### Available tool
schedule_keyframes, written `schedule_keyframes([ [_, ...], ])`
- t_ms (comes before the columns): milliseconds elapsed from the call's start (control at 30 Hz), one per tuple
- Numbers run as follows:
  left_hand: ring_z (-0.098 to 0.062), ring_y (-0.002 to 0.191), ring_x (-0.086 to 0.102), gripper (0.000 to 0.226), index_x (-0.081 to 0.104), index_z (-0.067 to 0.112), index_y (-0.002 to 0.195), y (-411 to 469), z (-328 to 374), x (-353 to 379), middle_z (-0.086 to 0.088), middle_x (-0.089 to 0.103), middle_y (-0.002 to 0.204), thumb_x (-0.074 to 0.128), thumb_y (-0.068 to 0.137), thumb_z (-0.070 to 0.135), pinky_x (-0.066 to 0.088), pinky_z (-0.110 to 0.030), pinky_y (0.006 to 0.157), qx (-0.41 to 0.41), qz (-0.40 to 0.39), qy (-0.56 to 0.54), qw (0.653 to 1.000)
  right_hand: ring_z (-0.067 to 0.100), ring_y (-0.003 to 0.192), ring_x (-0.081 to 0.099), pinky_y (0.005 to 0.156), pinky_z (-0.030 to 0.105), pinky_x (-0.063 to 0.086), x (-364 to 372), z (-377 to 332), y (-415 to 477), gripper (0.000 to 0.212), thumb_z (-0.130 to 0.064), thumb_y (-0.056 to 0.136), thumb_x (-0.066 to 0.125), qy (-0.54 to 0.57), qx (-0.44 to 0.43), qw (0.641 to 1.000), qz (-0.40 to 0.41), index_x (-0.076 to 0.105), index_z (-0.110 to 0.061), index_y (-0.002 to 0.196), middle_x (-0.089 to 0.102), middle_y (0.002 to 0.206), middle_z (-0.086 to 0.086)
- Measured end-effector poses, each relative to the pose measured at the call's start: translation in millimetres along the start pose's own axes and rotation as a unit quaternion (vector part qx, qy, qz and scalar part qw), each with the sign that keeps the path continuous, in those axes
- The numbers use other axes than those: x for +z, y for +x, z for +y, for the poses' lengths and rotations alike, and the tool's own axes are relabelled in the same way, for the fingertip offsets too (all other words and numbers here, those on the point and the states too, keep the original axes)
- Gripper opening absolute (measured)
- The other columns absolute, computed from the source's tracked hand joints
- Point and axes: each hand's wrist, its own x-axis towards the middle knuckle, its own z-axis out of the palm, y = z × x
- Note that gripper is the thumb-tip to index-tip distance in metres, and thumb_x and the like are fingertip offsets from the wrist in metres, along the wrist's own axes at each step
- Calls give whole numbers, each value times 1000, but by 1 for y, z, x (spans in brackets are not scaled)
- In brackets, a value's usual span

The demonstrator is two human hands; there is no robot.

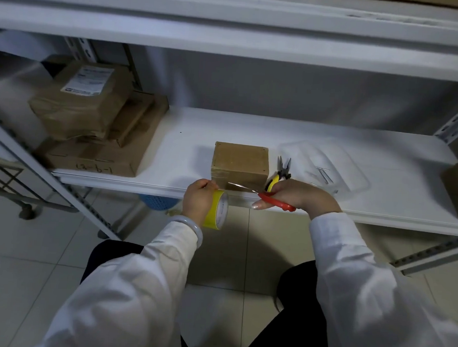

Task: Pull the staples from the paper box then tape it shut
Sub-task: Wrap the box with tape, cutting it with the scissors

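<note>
1. two hands work at the front edge of the shelf [198, 133]. the left hand [197, 199] is curled round a yellow tape roll [218, 209], holding it on edge with the open core facing right. its thumb and forefinger are pinched together just above the roll.
2. the right hand [299, 196] grips a pair of scissors [272, 199] by the red handles. the thin blades point left toward the left hand and cross in front of the lower near face of the paper box [240, 162]. whether the blades are parted is hard to tell.
3. the paper box, small and brown, stands on the shelf just behind and between the two hands, with its flaps down. a glossy band runs across the lower part of its near face.
4. just right of the box lie pliers [281, 171] with yellow handles, nose pointing away and jaws parted. the handle ends are hidden behind the right hand.
5. further right sits a clear plastic tray [328, 166] with a few metal staples [322, 174] in it.
6. at the left end of the shelf is a stack of brown parcels [96, 120], the top one bearing a white label.
7. both arms wear white sleeves, and a pale bracelet [189, 224] circles the left wrist.
8. a blue basket [158, 202] shows below the shelf edge, over a tiled floor.
</note>
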Motion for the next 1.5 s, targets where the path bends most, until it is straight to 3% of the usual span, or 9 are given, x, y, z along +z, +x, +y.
schedule_keyframes([
  [333, -28, 88, 58, 23, 61, 20, 70, 8, -4, 4, -10, 62, 87, 52, 91, 20, 46, -38, 89, -16, -6, -35, 999, 17, 61, 42, 63, 24, 38, -6, -15, 30, 51, -59, 76, 65, 32, 6, 999, -25, 55, -10, 78, 45, 71, 8],
  [567, -23, 82, 55, 21, 60, 13, 74, 13, -6, 4, -9, 60, 85, 51, 92, 16, 43, -25, 73, -3, -9, -34, 999, 14, 53, 39, 56, 22, 35, -8, -31, 41, 49, -61, 75, 64, 8, -15, 999, -33, 52, -13, 73, 44, 59, 2],
  [700, -25, 86, 56, 24, 59, 19, 68, 15, -5, 2, -8, 60, 84, 53, 91, 15, 44, -32, 84, -15, -13, -53, 998, 17, 63, 49, 64, 24, 41, -9, -32, 44, 50, -61, 74, 65, -15, -24, 999, -18, 56, -12, 72, 52, 66, 5],
  [833, -22, 87, 53, 6, 58, 13, 84, 14, -5, 0, -8, 59, 89, 55, 88, 10, 44, -32, 85, -7, -28, -46, 999, 23, 79, 62, 75, 28, 49, -11, -33, 44, 63, -61, 72, 66, -38, -30, 999, 11, 69, -1, 94, 66, 83, 14],
  [1033, -16, 85, 54, 6, 60, 12, 87, 20, -1, 0, 2, 58, 80, 56, 90, 15, 45, -8, 69, -7, -46, 6, 999, 22, 81, 66, 86, 36, 52, -11, -32, 43, 64, -64, 66, 70, -64, -33, 997, 34, 72, -5, 91, 72, 86, 11],
  [1167, -23, 88, 54, 3, 58, 11, 88, 13, -3, -1, -9, 60, 92, 57, 87, 9, 47, -37, 91, -9, -27, -44, 999, 18, 69, 61, 78, 33, 51, -11, -32, 44, 63, -70, 61, 68, -70, -19, 997, 28, 70, -10, 78, 65, 68, 2],
  [1267, -18, 79, 56, 10, 59, 14, 81, 15, -1, 1, -5, 61, 85, 55, 90, 12, 48, -28, 82, -8, -13, -46, 999, 15, 62, 52, 70, 32, 47, -6, -32, 49, 55, -74, 61, 65, -40, -21, 999, -11, 59, -20, 70, 60, 70, -1],
  [1367, -2, 66, 50, 16, 61, 13, 79, 17, 2, 0, 4, 56, 74, 52, 92, 16, 40, -2, 56, -2, -28, -1, 1000, 16, 55, 40, 61, 29, 39, -3, -29, 55, 56, -71, 65, 65, 14, -12, 999, -44, 56, -16, 75, 54, 74, 3],
  [1500, -14, 76, 55, 11, 60, 9, 86, 14, 5, -1, 0, 57, 78, 52, 92, 15, 41, -10, 59, -1, -14, 8, 1000, 13, 50, 35, 52, 23, 35, 0, -29, 57, 52, -67, 69, 65, 59, -10, 995, -74, 55, -20, 88, 53, 75, 5],
])
